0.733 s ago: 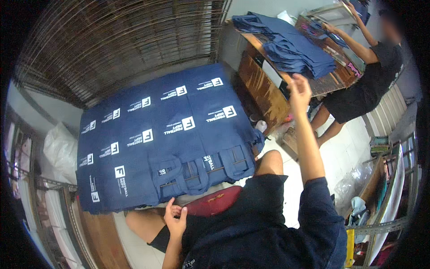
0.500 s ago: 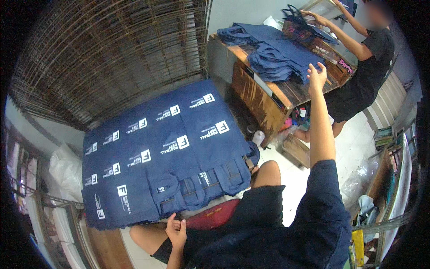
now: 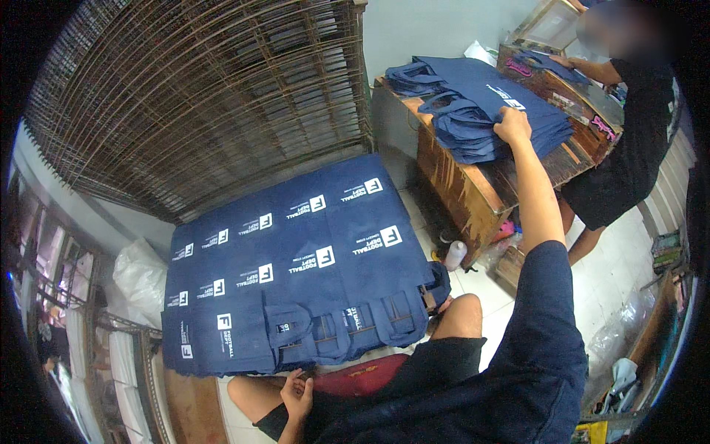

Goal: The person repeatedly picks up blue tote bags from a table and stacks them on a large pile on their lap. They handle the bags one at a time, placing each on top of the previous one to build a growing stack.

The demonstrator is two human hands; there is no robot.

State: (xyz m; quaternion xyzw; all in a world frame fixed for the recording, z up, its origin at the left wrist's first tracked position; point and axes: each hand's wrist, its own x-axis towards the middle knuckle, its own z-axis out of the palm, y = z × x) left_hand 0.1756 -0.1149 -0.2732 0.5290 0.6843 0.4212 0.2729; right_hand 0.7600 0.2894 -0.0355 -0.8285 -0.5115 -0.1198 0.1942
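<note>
On the wooden cabinet at the right lies a pile of navy fabric tote bags (image 3: 473, 140), their loop handles bunched toward the left. The uppermost tote bag (image 3: 484, 85) carries a white print, and my right hand (image 3: 512, 124) pinches its near edge with curled fingers. By my lap, my left hand (image 3: 297, 396) is loosely curled with nothing visible in it, just off the near edge of a broad spread of printed navy bags (image 3: 296, 229). These lie overlapped in rows, handles showing along the near side.
A rusty wire rack (image 3: 200, 96) rises behind the spread. Across the cabinet, a co-worker in black (image 3: 636, 140) reaches over a wooden box (image 3: 547, 92) bearing navy cloth. A white bottle (image 3: 455, 255) and a low wooden stool (image 3: 510, 270) stand on the floor.
My right hand has come down from above the pile and closed on the top bag. A printed bag now lies on the pile; the co-worker's raised hand has lowered. The view has shifted.
</note>
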